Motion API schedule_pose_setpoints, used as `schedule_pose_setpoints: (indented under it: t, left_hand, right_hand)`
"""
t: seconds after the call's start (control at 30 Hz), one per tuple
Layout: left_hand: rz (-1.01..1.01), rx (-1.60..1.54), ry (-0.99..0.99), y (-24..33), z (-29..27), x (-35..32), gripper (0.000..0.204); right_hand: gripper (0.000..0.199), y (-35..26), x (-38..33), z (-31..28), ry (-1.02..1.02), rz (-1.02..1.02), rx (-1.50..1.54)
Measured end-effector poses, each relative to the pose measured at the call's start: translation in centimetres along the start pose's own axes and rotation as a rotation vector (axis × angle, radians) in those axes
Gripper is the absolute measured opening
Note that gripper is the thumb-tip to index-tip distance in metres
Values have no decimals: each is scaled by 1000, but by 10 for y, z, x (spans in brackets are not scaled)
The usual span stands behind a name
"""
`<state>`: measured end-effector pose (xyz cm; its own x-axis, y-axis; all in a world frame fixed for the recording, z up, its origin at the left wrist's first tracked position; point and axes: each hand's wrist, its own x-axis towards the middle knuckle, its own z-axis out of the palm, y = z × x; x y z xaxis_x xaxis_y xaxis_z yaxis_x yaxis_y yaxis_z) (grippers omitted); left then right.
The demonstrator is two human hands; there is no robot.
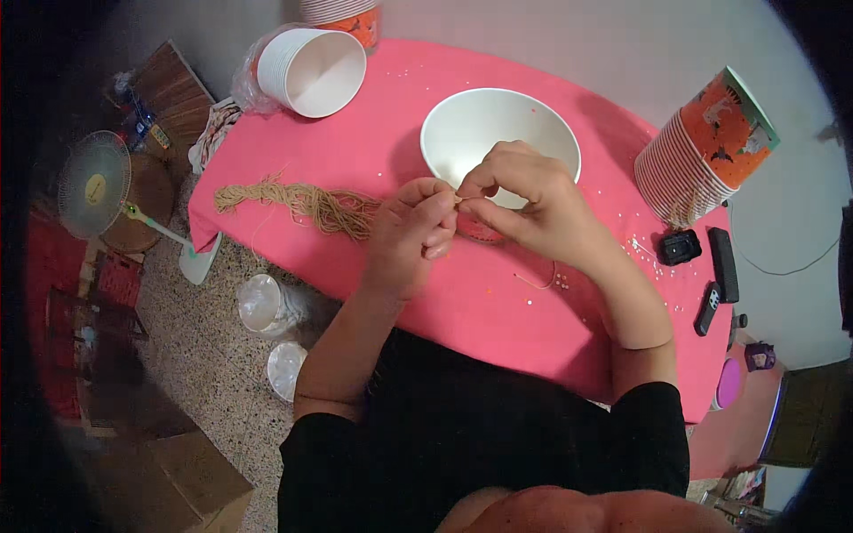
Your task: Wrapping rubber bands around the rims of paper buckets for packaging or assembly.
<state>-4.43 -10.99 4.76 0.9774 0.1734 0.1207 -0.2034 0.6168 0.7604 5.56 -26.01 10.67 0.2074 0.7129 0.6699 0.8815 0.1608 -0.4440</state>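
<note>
My left hand and my right hand meet above the pink tablecloth, just in front of a white paper bowl. Both pinch a thin tan string between fingertips. A loose end of thread lies on the cloth under my right wrist, beside several tiny beads. A bundle of tan strings lies on the cloth left of my left hand. Something red-orange shows under my right hand; I cannot tell what it is.
A stack of white bowls lies tipped at the back left. A tilted stack of orange paper cups stands at the right, with black devices near it. On the floor: a fan, plastic-covered tubs, a cardboard box.
</note>
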Motion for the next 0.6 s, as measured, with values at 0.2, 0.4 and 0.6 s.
schedule_pose_setpoints:
  t: [0.2,0.4,0.6]
  left_hand:
    - [121,116,-35,-4,0,-2,7]
    - [137,218,10,-5,1,-4,5]
    - [169,412,-2,-3,-2,-5,4]
  right_hand:
    - [12,2,0,2,34,-59,-104]
    - [18,6,-1,-2,82,-169,-412]
    - [20,5,-2,-9,58,-116,-427]
